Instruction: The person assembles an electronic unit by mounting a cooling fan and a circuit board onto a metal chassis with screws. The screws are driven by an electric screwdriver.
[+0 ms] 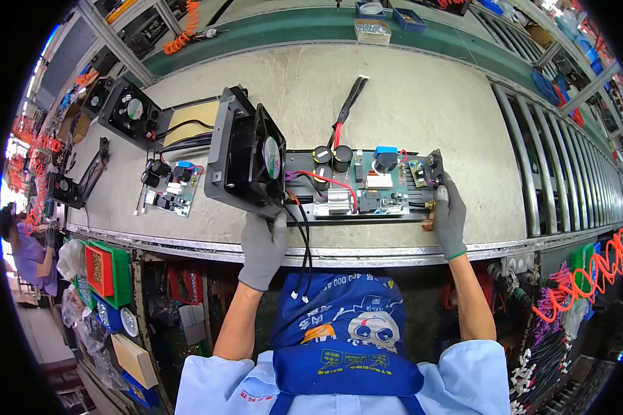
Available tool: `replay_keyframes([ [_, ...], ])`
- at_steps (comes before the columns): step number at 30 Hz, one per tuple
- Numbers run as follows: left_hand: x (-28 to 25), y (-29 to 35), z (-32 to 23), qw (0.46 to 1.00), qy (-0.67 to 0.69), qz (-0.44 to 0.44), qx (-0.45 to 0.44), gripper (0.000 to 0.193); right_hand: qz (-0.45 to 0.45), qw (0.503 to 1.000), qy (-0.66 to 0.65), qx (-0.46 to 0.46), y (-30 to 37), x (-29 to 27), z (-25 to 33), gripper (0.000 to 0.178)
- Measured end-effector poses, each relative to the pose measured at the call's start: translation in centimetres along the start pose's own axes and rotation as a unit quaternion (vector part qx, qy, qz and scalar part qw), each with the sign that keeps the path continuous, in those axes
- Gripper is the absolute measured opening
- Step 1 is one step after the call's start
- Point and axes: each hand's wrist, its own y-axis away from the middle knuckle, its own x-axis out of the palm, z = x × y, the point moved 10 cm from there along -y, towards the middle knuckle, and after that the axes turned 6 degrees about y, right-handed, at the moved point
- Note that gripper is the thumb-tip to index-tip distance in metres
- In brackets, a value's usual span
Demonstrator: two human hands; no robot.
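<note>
A black metal chassis [308, 217] lies on the bench in front of me. At its left end stands a panel with a black cooling fan [264, 153]. Along it is a green circuit board [396, 176] with capacitors, a heatsink and red and black wires. My left hand [264, 247], in a grey glove, grips the chassis at the lower edge of the fan panel, its fingertips partly hidden. My gloved right hand [451, 218] holds the chassis's right end plate [435, 166], fingers closed around it. Thin black leads [304, 252] with white plugs hang over the bench edge.
Left of the chassis lie a loose circuit board [175, 187] and another fan unit [130, 111]. A metal roller conveyor [554, 162] borders the bench on the right. A green belt [298, 31] runs behind, bearing small bins. Coiled orange hose [592, 277] hangs at right; parts bins [111, 273] stand lower left.
</note>
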Motion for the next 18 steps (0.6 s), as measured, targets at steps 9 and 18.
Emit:
replay_keyframes([
  [9,0.3,0.8,0.0,0.999,-0.032,-0.014,-0.001,0.035,0.011,0.98,0.159,-0.121,-1.2,-1.5,5.1,0.049],
  [18,0.7,1.5,1.0,0.999,-0.04,0.02,-0.024,0.039,0.095,0.934,0.198,-0.281,-4.4,5.6,17.1,0.037],
])
